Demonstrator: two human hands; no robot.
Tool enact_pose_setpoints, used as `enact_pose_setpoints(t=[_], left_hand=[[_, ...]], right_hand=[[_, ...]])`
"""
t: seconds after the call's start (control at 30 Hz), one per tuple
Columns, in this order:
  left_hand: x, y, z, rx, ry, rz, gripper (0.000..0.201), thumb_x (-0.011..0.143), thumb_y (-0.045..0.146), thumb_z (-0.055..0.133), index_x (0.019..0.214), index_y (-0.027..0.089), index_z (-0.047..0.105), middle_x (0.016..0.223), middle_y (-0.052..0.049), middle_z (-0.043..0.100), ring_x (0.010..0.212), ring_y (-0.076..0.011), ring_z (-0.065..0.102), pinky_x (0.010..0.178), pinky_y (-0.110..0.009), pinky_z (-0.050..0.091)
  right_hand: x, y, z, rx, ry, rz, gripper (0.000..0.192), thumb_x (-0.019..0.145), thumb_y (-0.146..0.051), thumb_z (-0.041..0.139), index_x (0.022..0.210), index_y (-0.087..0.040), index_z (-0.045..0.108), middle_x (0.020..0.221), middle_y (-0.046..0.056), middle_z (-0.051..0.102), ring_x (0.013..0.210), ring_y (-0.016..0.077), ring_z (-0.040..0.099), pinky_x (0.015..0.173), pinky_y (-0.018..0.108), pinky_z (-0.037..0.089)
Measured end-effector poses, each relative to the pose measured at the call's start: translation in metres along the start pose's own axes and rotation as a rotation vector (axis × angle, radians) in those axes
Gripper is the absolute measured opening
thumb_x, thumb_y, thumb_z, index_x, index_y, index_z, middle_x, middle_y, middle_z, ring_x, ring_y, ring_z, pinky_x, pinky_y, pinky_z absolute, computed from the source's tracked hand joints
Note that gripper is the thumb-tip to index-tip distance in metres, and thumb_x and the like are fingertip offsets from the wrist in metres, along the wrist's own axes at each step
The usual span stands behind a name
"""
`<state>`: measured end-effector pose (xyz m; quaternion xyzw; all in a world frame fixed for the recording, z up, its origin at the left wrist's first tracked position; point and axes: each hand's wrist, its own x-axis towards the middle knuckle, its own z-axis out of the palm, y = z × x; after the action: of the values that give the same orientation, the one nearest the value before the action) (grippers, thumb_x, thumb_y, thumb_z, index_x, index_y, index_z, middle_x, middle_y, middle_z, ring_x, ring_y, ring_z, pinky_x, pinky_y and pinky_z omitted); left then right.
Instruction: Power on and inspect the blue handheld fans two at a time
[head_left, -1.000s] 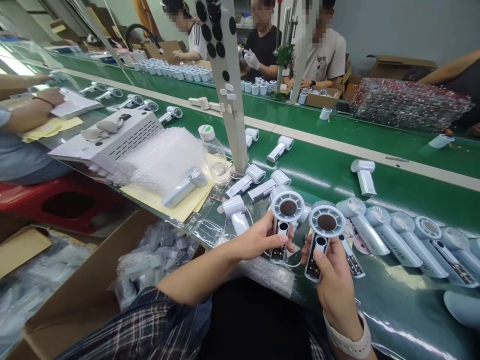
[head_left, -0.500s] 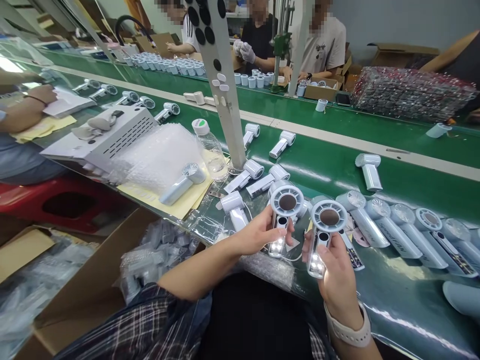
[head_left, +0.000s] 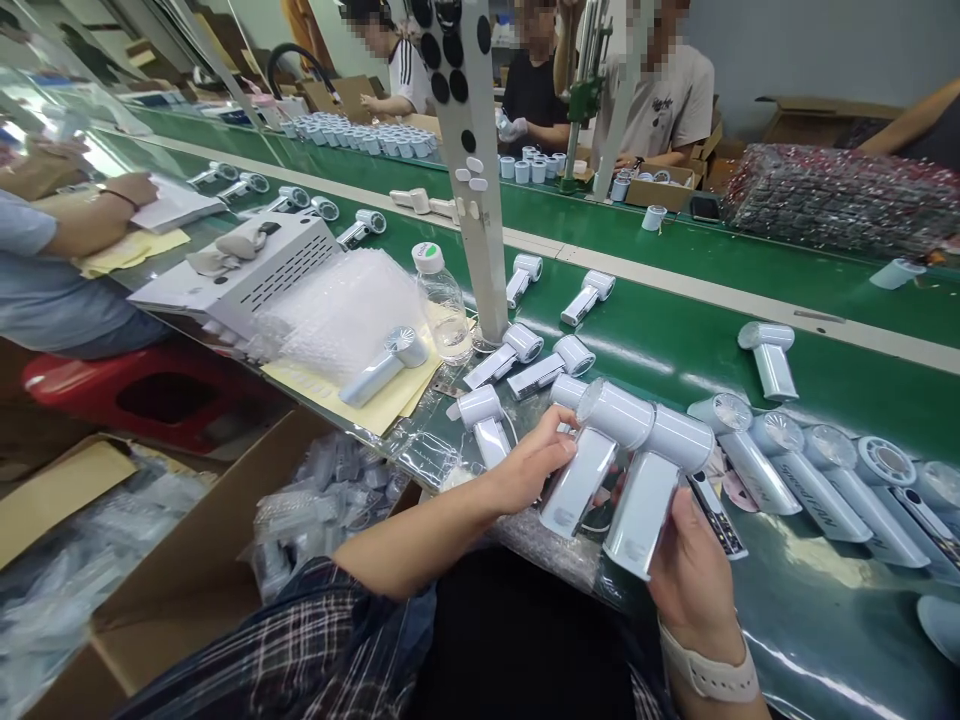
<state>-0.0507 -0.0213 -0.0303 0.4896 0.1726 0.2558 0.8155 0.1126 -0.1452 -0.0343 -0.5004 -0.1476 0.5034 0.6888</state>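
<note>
Beside the green belt [head_left: 675, 330] | left hand [head_left: 525, 470], right hand [head_left: 694, 570] each gripping a handheld fan [head_left: 592, 450] [head_left: 656, 480] | more fans [head_left: 787, 470] are waiting alongside.

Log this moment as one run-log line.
left hand: holds handheld fan | right hand: holds second handheld fan | both fans: plain side up | place: over green conveyor belt

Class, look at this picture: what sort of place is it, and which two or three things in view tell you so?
Most likely a factory assembly line. A long green conveyor belt carries many identical handheld fans, several people sit working along it, and cardboard boxes of bagged parts stand beside the bench.
</note>
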Motion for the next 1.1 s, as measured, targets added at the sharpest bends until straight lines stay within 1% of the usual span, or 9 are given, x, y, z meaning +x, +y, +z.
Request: enact_pose_setpoints(t=[0.13, 0.23, 0.33, 0.43, 0.6, 0.73, 0.83, 0.93, 1.1], left_hand=[[-0.008, 0.005, -0.003, 0.021, -0.051, 0.035, 0.057, 0.097, 0.066, 0.07, 0.123, 0.026, 0.038, 0.1, -0.004, 0.079, 0.079, -0.0228, 0.081, 0.067, -0.031, 0.062], [-0.01, 0.008, -0.004, -0.002, -0.067, 0.035, 0.06, 0.095, 0.064, 0.076, 0.125, 0.025, 0.041, 0.098, -0.004, 0.08, 0.083, -0.0224, 0.081, 0.075, -0.032, 0.062], [-0.007, 0.012, 0.001, -0.075, -0.046, 0.015, 0.066, 0.085, 0.057, 0.089, 0.126, 0.021, 0.051, 0.108, -0.009, 0.08, 0.091, -0.0218, 0.08, 0.084, -0.033, 0.06], [-0.001, 0.015, 0.01, -0.187, -0.08, -0.047, 0.073, 0.071, 0.049, 0.1, 0.125, 0.016, 0.063, 0.107, -0.011, 0.079, 0.089, -0.0218, 0.078, 0.084, -0.033, 0.06], [0.002, 0.017, 0.022, -0.272, -0.138, -0.098, 0.048, 0.071, 0.038, 0.1, 0.096, 0.011, 0.071, 0.09, -0.007, 0.072, 0.077, -0.0144, 0.07, 0.073, -0.026, 0.057], [0.0, 0.013, 0.015, -0.331, -0.05, -0.137, 0.049, 0.072, 0.046, 0.096, 0.097, 0.013, 0.069, 0.087, -0.007, 0.074, 0.078, -0.0203, 0.074, 0.078, -0.034, 0.061], [-0.001, 0.012, 0.007, -0.302, -0.024, -0.101, 0.053, 0.077, 0.046, 0.091, 0.112, 0.016, 0.066, 0.098, -0.01, 0.08, 0.086, -0.026, 0.08, 0.086, -0.04, 0.061], [-0.002, 0.013, 0.003, -0.182, -0.004, -0.057, 0.059, 0.082, 0.045, 0.091, 0.127, 0.018, 0.063, 0.106, -0.011, 0.083, 0.095, -0.0265, 0.082, 0.086, -0.035, 0.059], [-0.001, 0.014, 0.003, -0.069, 0.011, -0.06, 0.075, 0.066, 0.051, 0.104, 0.122, 0.015, 0.07, 0.104, -0.011, 0.084, 0.093, -0.0204, 0.079, 0.085, -0.029, 0.057]], right_hand=[[-0.007, -0.004, -0.003, -0.016, -0.043, -0.058, 0.037, 0.085, -0.061, 0.087, 0.098, -0.027, 0.083, 0.096, 0.01, 0.085, 0.109, 0.0369, 0.08, 0.105, 0.06, 0.061], [-0.011, -0.008, -0.002, -0.022, -0.049, -0.059, 0.036, 0.086, -0.056, 0.086, 0.105, -0.026, 0.084, 0.102, 0.011, 0.085, 0.111, 0.0367, 0.079, 0.105, 0.059, 0.061], [-0.01, -0.014, 0.005, 0.004, -0.055, -0.042, 0.036, 0.09, -0.054, 0.078, 0.114, -0.027, 0.083, 0.107, 0.01, 0.082, 0.103, 0.0336, 0.077, 0.095, 0.055, 0.064], [-0.007, -0.019, 0.015, 0.036, -0.141, -0.022, 0.034, 0.096, -0.057, 0.065, 0.104, -0.029, 0.082, 0.089, 0.007, 0.074, 0.082, 0.0286, 0.07, 0.082, 0.051, 0.064], [-0.005, -0.017, 0.023, 0.011, -0.176, 0.029, 0.045, 0.096, -0.063, 0.056, 0.081, -0.026, 0.075, 0.081, 0.008, 0.069, 0.074, 0.0283, 0.065, 0.071, 0.049, 0.06], [-0.005, -0.011, 0.018, -0.02, -0.137, 0.012, 0.042, 0.098, -0.063, 0.054, 0.095, -0.027, 0.076, 0.091, 0.009, 0.074, 0.078, 0.0297, 0.067, 0.068, 0.047, 0.056], [-0.006, -0.011, 0.01, -0.034, -0.1, -0.03, 0.037, 0.097, -0.061, 0.061, 0.107, -0.029, 0.075, 0.094, 0.007, 0.076, 0.083, 0.0306, 0.07, 0.071, 0.046, 0.056], [-0.006, -0.013, 0.003, -0.01, 0.01, -0.076, 0.036, 0.092, -0.056, 0.071, 0.113, -0.028, 0.077, 0.094, 0.006, 0.078, 0.084, 0.0291, 0.073, 0.08, 0.048, 0.06], [-0.006, -0.012, -0.001, 0.004, 0.169, -0.085, 0.05, 0.094, -0.053, 0.074, 0.138, -0.029, 0.073, 0.096, 0.003, 0.083, 0.084, 0.0265, 0.078, 0.084, 0.045, 0.064]])
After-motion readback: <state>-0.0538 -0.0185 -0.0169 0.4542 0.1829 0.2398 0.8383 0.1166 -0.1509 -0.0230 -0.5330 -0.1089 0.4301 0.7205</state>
